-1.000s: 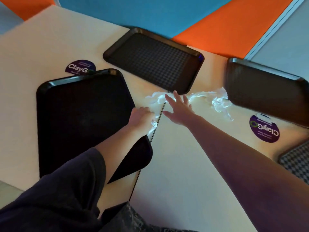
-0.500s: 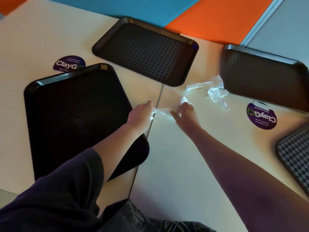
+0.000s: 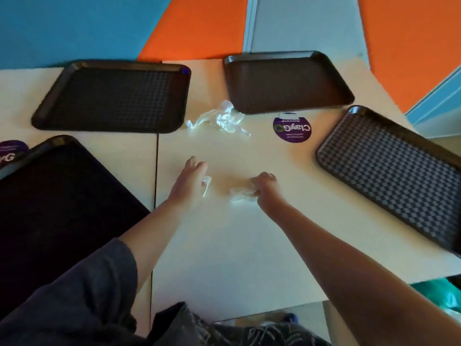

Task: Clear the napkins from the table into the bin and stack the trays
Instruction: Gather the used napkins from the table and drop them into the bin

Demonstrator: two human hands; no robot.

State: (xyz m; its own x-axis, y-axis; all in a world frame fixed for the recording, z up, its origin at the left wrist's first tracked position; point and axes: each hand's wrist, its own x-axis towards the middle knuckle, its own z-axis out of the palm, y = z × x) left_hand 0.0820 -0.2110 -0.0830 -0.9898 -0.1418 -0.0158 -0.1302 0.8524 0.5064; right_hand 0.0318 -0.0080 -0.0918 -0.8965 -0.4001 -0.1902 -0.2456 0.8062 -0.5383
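Two cream, smooth-topped tables (image 3: pixel 237 245) are set edge to edge, a narrow dark seam (image 3: pixel 156 171) running between them. Beyond the far edge, a floor in large angular panels is seen: a blue panel (image 3: pixel 62 28) at the left, an orange panel (image 3: pixel 199 26) beside it, a pale grey strip (image 3: pixel 299 23), then a second orange panel (image 3: pixel 411 41). Round purple stickers with white lettering (image 3: pixel 292 128) are fixed to the tabletops. Even, soft light is noted, with faint sheen on the surface.
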